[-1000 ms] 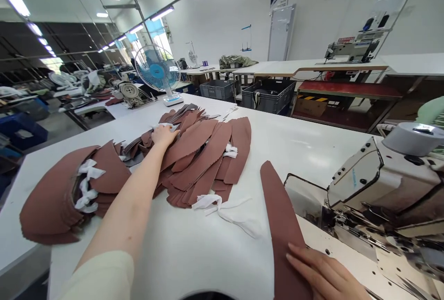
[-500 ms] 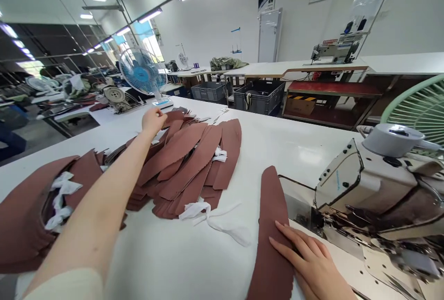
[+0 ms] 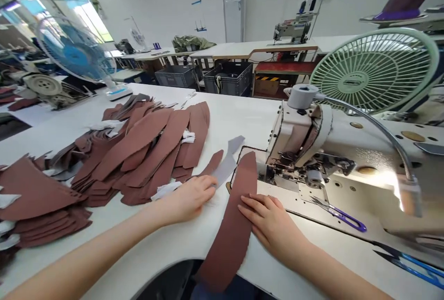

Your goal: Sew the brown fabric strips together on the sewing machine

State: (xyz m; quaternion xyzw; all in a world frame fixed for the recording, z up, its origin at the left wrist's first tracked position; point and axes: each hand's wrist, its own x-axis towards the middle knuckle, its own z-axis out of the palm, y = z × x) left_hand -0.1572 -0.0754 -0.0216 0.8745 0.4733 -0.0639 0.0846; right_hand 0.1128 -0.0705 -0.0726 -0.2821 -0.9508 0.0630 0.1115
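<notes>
My right hand [image 3: 274, 226] lies flat, fingers stretched out, on a long curved brown fabric piece [image 3: 231, 230] in front of the sewing machine [image 3: 301, 147]. The lower end of that piece hangs over the table edge. To its left, my left hand [image 3: 190, 196] is closed on a thin fabric strip [image 3: 227, 165] showing grey, with a brown part beside it; I cannot tell whether this is one piece or two. Behind my left hand lie stacked brown fabric pieces [image 3: 142, 152], with white ties [image 3: 188, 136] among them.
Purple-handled thread snips [image 3: 342, 214] lie on the machine bed, and blue-handled scissors [image 3: 409, 263] lie at the lower right. A green fan [image 3: 354, 80] stands behind the machine, a blue fan [image 3: 78, 54] at the left. Grey crates [image 3: 227, 80] stand beyond the table.
My left hand has come back from the far stacks toward the machine, bringing a fabric strip. My right hand stays on the long brown piece. The view has turned right.
</notes>
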